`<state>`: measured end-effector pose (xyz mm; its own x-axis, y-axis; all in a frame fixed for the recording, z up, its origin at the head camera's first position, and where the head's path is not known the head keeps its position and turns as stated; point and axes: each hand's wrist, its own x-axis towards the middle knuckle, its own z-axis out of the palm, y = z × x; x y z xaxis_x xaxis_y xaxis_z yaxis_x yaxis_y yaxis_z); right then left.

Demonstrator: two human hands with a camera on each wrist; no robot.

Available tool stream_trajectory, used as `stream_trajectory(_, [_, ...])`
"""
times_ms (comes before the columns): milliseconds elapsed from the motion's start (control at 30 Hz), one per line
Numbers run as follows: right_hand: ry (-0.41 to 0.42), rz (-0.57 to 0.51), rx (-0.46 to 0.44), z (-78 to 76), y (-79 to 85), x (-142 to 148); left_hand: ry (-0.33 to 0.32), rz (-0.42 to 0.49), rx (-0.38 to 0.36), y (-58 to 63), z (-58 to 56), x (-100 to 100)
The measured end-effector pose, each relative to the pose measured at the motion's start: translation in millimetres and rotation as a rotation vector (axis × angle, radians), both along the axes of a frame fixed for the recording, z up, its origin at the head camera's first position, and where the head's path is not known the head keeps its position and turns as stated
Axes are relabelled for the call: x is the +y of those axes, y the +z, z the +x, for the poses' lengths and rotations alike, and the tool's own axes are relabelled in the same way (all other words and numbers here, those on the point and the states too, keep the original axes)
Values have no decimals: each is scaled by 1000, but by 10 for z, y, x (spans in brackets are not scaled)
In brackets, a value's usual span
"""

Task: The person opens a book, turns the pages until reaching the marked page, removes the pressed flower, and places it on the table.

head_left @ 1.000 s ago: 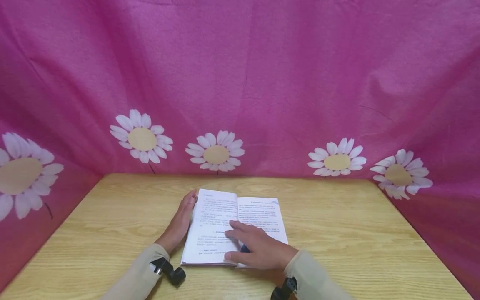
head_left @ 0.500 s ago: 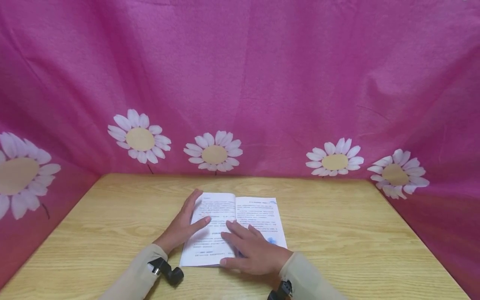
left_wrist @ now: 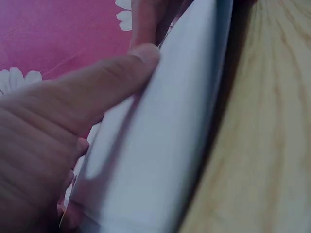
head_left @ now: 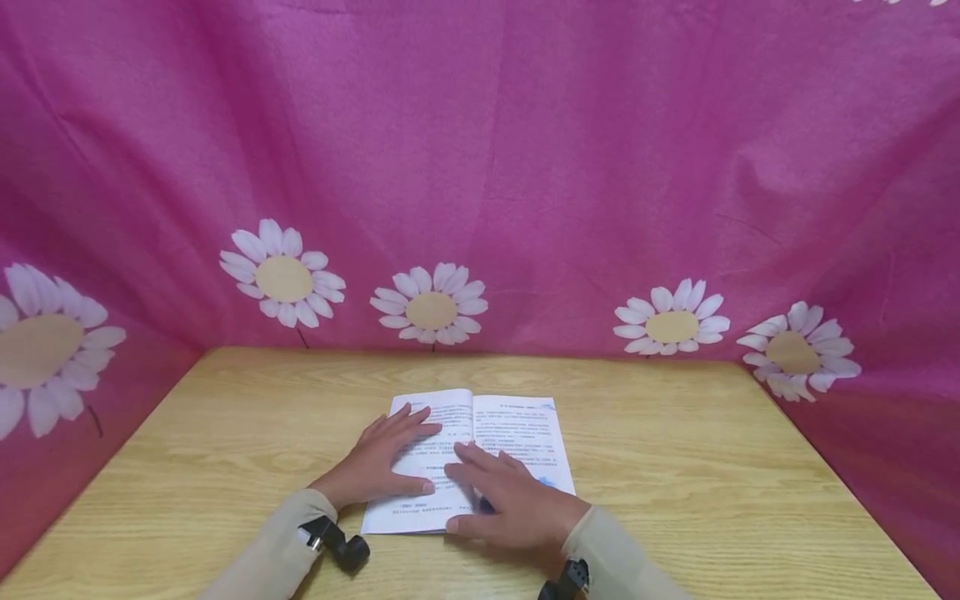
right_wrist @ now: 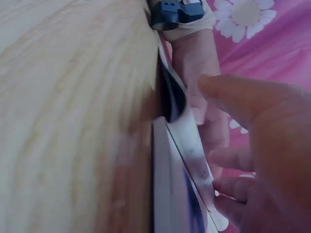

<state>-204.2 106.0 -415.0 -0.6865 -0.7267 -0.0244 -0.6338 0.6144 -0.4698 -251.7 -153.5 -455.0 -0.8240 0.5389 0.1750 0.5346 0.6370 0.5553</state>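
Note:
An open book (head_left: 517,425) with printed pages lies on the wooden table in the head view. My left hand (head_left: 378,467) rests spread over its left page, fingers extended and thumb pointing toward the fold. My right hand (head_left: 517,500) lies across the lower part of the book near the fold, its fingers reaching onto the left page and hiding part of both pages. The left wrist view shows the thumb (left_wrist: 114,80) along the white page. From the right wrist, the book's near edge (right_wrist: 187,138) shows pages arching up beside the fold.
The wooden table (head_left: 675,467) extends around the book on all sides. Behind it and along the sides hangs a pink cloth (head_left: 555,167) with large white daisies. A black wrist camera (head_left: 348,552) sits on the left sleeve, another (head_left: 562,579) on the right.
My left hand has moved from the book's left edge onto the left page, its fingers spreading over it. The raised left page now lies flatter. The right hand has stayed nearly in place.

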Motion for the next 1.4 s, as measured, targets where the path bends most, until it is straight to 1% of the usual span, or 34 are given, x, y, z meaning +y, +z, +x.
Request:
stream_trajectory(100, [-31,-64,-42,-46,29,41,-4,-24,6,-1,1,18])
stream_trajectory(233, [-131,-107,-89,-116,64,138,1,-39,-3,3,0,45])
stream_trajectory(400, [-276,-82,-130,-199,86,308,20,-63,-27,0,-11,67])
stream_trajectory(533, [-351,-49,-142,-270,100,439,30,-70,-35,5,-15,73])
stream_trajectory(733, [-382,42,-144,-332,130,562,30,-69,-33,10,-9,66])
stream_trajectory(933, [-405,102,-130,-369,103,580,29,-71,-30,10,-11,56])
stream_trajectory(1100, [-409,119,-127,-381,92,575,29,-75,-29,20,-11,60])
stream_trajectory(1300, [-407,120,-146,-376,103,553,18,-74,-12,17,-6,32])
stream_trajectory(1400, [-408,118,-155,-373,107,540,18,-70,-17,18,3,20])
